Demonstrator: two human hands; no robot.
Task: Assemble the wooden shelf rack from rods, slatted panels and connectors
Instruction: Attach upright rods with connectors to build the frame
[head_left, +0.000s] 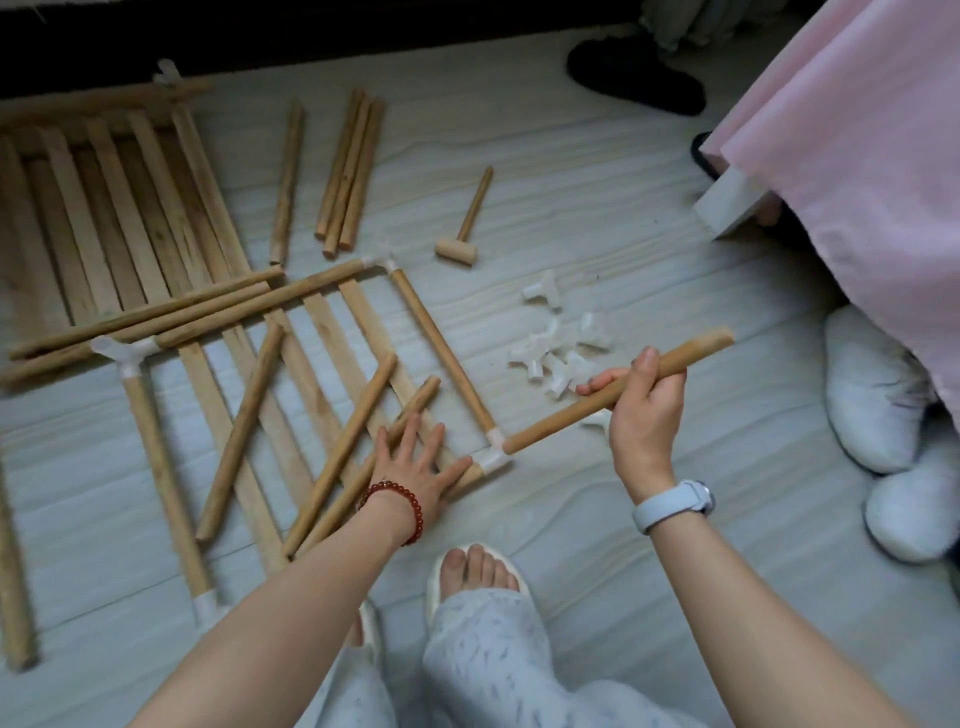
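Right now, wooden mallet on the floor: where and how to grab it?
Grip the wooden mallet mid-handle, coming straight down from above. It lies flat and apart from the other parts; the slim handle points away from the person, the head nearest, so fingers can close across the handle.

Rods (613, 395): light tan wood. Slatted panel (104, 208): same tan, darker brown in gaps. Connectors (558, 358): translucent white. Mallet (462, 234): pale wood. Floor (623, 249): pale grey, wavy grain. Bracelet (405, 501): dark red beads. Watch band (670, 504): pale blue-grey. Cloth (857, 156): pink. Trousers (493, 660): pale grey, small dark flecks.
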